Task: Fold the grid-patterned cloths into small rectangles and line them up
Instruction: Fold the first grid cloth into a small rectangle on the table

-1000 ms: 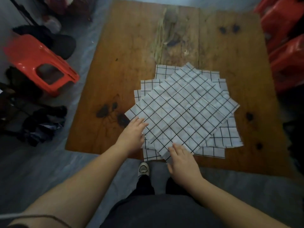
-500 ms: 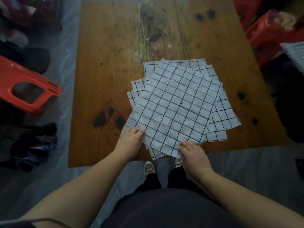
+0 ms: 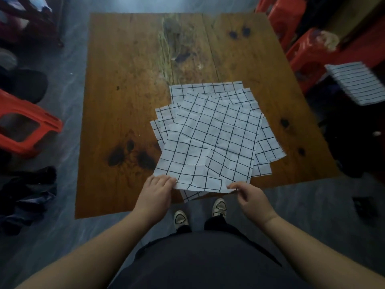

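Top grid cloth point(image 3: 210, 142) on pile at table's point(image 3: 125, 80) 6 o'clock edge; left hand point(image 3: 157, 191), right hand point(image 3: 249, 195) pinching near corners. Best lifted evenly, folded toward 12 o'clock, corners matched.

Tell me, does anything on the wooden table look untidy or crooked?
Yes. The grid-patterned cloths lie unfolded in a fanned, skewed pile near the wooden table front edge, corners pointing different ways, and one corner overhangs the edge.

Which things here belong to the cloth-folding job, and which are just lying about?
Job: top grid cloth, pinched by left hand and right hand; cloth pile beneath; wooden table.
Lying about: red stools; dark clothing on the floor.
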Available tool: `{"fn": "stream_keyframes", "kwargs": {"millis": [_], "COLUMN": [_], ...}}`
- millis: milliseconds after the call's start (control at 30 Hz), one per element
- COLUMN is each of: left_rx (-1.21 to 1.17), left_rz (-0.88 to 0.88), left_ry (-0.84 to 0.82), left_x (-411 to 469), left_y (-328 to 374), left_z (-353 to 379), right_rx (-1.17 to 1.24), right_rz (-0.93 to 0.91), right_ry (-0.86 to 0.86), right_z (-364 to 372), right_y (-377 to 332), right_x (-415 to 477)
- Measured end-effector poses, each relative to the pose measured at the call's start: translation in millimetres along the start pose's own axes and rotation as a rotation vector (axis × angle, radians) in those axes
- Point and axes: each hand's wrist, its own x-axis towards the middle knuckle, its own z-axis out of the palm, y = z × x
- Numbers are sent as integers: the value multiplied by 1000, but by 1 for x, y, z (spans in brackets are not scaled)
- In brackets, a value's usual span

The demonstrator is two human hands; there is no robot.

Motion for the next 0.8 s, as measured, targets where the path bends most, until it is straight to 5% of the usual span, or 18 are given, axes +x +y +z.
{"fn": "stream_keyframes", "kwargs": {"millis": [400, 800], "left_rx": [-103, -229], "left_rz": [197, -71], "left_ry": [193, 291], "left_x": [5, 149], "left_y": [11, 41], "left_z": [-58, -120], "right_rx": [-54, 50], "right_rz": [-43, -24], "right_ry": [184, 375], "right_z": [-65, -139], "right_y": [29, 17], "right_x": [-1, 105]}}
